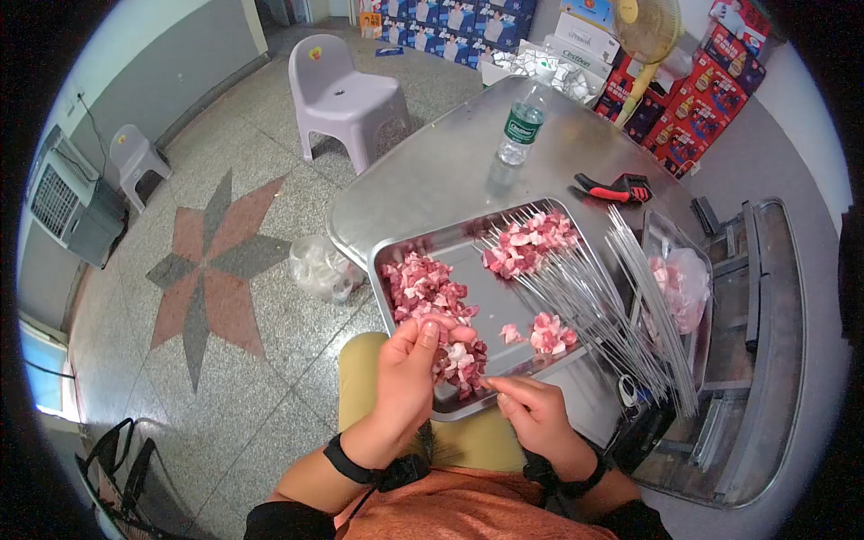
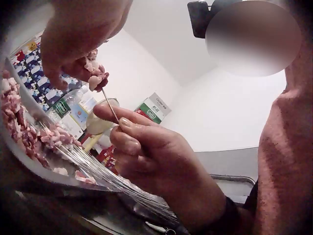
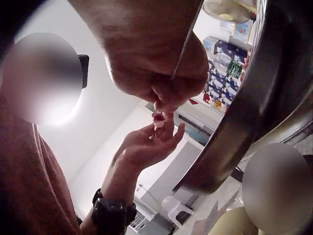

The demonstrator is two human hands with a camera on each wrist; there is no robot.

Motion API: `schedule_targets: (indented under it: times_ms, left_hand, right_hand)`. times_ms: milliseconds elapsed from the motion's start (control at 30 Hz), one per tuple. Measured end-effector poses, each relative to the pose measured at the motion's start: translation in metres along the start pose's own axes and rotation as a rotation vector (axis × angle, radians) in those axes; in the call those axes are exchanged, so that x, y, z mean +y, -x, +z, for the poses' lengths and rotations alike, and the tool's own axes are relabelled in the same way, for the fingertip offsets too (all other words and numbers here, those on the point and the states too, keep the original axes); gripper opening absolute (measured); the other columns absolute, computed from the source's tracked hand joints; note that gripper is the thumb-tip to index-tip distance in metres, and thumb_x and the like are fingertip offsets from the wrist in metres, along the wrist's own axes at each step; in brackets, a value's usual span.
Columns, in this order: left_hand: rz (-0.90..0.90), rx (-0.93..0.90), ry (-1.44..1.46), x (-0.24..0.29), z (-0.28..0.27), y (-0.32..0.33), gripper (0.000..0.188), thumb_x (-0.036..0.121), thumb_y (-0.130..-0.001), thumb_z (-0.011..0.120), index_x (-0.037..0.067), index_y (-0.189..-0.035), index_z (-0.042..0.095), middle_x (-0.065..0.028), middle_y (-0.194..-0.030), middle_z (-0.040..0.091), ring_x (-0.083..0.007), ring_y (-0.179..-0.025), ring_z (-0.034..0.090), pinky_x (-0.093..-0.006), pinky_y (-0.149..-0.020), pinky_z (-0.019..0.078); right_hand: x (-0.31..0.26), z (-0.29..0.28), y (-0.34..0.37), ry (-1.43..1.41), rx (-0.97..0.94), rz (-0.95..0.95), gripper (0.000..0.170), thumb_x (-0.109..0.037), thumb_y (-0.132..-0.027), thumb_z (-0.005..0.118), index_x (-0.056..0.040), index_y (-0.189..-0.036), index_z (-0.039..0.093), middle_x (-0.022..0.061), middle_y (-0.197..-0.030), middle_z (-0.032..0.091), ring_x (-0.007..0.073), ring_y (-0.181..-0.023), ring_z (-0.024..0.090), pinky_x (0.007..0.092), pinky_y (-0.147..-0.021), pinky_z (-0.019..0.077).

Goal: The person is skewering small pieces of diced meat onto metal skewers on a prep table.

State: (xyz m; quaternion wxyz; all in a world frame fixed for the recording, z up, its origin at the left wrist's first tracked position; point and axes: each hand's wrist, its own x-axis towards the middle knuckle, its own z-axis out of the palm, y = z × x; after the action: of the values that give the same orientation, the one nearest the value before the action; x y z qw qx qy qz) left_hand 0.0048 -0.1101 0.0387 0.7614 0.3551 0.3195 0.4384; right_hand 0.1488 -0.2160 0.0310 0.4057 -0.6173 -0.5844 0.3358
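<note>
The right hand (image 1: pixel 535 416) pinches a thin metal skewer (image 2: pixel 110 104) between thumb and fingers. Meat pieces (image 2: pixel 96 76) are threaded at the skewer's far end, where the left hand (image 1: pixel 407 371) holds them with curled fingers. Both hands are over the near edge of a metal tray (image 1: pixel 382 297). In the tray, a heap of raw diced meat (image 1: pixel 423 283) lies on the left, loaded skewers (image 1: pixel 531 243) at the upper right, and a small meat cluster (image 1: pixel 551 334) near the front. The right wrist view shows the left hand (image 3: pixel 146 147) beyond the right hand (image 3: pixel 156 73).
Bare skewers (image 1: pixel 652 306) lie right of the tray, beside a bagged pink item (image 1: pixel 681 288). A water bottle (image 1: pixel 522 126) and a black-red tool (image 1: pixel 616 188) stand or lie on the metal table (image 1: pixel 432 162) behind. A plastic chair (image 1: pixel 346 99) is on the floor beyond.
</note>
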Motion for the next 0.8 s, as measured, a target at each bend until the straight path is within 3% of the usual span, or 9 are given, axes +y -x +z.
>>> schedule_targets:
  times_ms: [233,333,433,600,800]
  left_hand:
    - [0.061,0.003,0.008,0.0,-0.003,-0.005,0.019,0.014,-0.095,0.04,0.001,-0.094,0.054,-0.0095,-0.089,0.063,-0.0143,-0.083,0.059,-0.0277,-0.078,0.0469]
    - [0.062,0.0,-0.084,0.001,-0.002,-0.003,0.02,0.017,-0.094,0.042,0.001,-0.094,0.053,-0.0097,-0.089,0.062,-0.0162,-0.085,0.059,-0.0291,-0.078,0.0459]
    - [0.108,-0.049,-0.206,0.003,-0.002,-0.001,0.021,0.012,-0.095,0.039,-0.001,-0.092,0.056,-0.0095,-0.088,0.063,-0.0127,-0.082,0.058,-0.0262,-0.077,0.047]
    - [-0.021,-0.188,-0.173,-0.002,-0.005,-0.002,0.023,0.012,-0.095,0.038,-0.002,-0.093,0.056,-0.0103,-0.09,0.064,-0.0137,-0.085,0.059,-0.0261,-0.079,0.0462]
    - [-0.036,-0.299,-0.232,0.001,-0.005,-0.002,0.024,0.014,-0.095,0.039,-0.003,-0.098,0.055,-0.0125,-0.098,0.063,-0.0147,-0.09,0.058,-0.027,-0.082,0.0454]
  right_hand:
    - [-0.008,-0.003,0.0,0.096,0.028,-0.05,0.024,-0.002,-0.081,0.055,-0.0024,-0.105,0.06,0.0153,-0.083,0.062,0.0251,-0.069,0.062,0.0296,-0.061,0.0478]
    - [-0.006,-0.003,-0.001,0.108,0.043,-0.072,0.025,-0.002,-0.081,0.055,-0.003,-0.105,0.06,0.0148,-0.076,0.06,0.0255,-0.064,0.059,0.0303,-0.058,0.0465]
    - [-0.007,-0.006,-0.002,0.115,0.031,-0.059,0.026,-0.002,-0.08,0.055,-0.0038,-0.106,0.061,0.0139,-0.071,0.057,0.0256,-0.061,0.057,0.0306,-0.056,0.045]
    - [0.0,-0.006,-0.002,0.078,0.014,-0.068,0.026,-0.003,-0.08,0.056,-0.0047,-0.106,0.061,0.013,-0.069,0.055,0.0249,-0.06,0.056,0.0306,-0.055,0.0438]
    - [0.004,-0.007,-0.002,0.027,-0.003,-0.054,0.026,-0.004,-0.081,0.055,-0.0039,-0.106,0.061,0.0134,-0.073,0.058,0.0233,-0.062,0.058,0.0301,-0.058,0.0453]
